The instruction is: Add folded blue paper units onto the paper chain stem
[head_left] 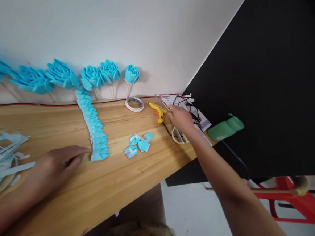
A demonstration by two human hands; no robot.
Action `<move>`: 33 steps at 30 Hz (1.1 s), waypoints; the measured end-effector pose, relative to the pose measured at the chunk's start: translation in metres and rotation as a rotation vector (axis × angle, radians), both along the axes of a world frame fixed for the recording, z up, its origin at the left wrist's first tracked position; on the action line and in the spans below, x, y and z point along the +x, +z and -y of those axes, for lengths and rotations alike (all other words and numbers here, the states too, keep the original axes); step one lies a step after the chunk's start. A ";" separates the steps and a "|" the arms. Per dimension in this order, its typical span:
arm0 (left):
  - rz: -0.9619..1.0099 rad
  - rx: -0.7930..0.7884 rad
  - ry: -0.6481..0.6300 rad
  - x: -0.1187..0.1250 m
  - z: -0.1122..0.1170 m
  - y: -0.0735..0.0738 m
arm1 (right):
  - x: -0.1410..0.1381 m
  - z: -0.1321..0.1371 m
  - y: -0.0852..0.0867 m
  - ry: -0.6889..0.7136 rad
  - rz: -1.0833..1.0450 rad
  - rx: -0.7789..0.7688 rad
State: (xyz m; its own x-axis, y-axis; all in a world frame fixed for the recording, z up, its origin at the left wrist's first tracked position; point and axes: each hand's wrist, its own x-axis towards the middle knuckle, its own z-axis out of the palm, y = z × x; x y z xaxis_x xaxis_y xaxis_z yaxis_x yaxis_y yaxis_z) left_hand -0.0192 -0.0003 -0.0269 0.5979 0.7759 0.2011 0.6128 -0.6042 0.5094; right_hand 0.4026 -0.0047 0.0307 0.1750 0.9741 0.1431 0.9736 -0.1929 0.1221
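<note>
My left hand [59, 162] lies low over the table, its index finger stretched out to the lower left edge of a pleated light-blue strip [94, 126]. The thumb is apart from that finger, and nothing is in its grasp. At the right, my right hand [181, 119] is closed, with a thin pointed piece [165, 104] showing past its fingertips; what it belongs to is unclear. White-handled scissors [177, 136] show beneath this hand, their blades hidden. A yellow glue gun [158, 111] lies just left of the fingers. Several small folded blue pieces [143, 145] lie between the hands.
Blue flowers on sticks [91, 77] lean along the wall. A tape roll [134, 104] stands near the back edge. Paper offcuts [2, 159] lie at left. Cables and printed sheets [204, 123] are at right, beside a green bottle [225, 129]. A red frame [300, 205] stands below.
</note>
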 end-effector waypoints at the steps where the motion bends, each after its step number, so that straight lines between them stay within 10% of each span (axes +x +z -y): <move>1: 0.008 -0.013 0.015 0.000 0.000 -0.001 | 0.019 0.002 0.001 -0.153 0.073 -0.090; 8: 0.135 -0.074 0.045 0.002 -0.002 -0.013 | 0.067 0.016 -0.011 -0.336 0.053 -0.242; 13: 0.192 -0.082 0.055 0.003 0.001 -0.007 | 0.061 0.020 0.006 -0.269 -0.063 -0.049; 18: 0.240 -0.024 -0.109 0.002 0.005 0.007 | 0.025 0.021 0.034 -0.147 -1.106 0.490; 24: 0.158 0.019 -0.304 -0.005 0.002 0.009 | -0.054 0.011 0.029 0.199 -1.837 0.274; 28: 0.122 0.054 -0.316 -0.006 -0.001 0.003 | -0.103 -0.002 0.010 0.411 -1.890 0.130; 33: 0.055 0.044 -0.294 -0.005 -0.001 0.000 | -0.149 -0.002 0.000 0.570 -1.424 0.159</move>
State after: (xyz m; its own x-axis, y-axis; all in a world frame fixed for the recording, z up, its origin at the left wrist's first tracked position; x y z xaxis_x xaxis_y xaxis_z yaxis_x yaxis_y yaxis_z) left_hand -0.0238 0.0005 -0.0264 0.7827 0.5613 0.2692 0.3810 -0.7739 0.5059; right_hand 0.2536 -0.0022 0.0308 -0.1256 0.9484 0.2912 0.2089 0.3122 -0.9267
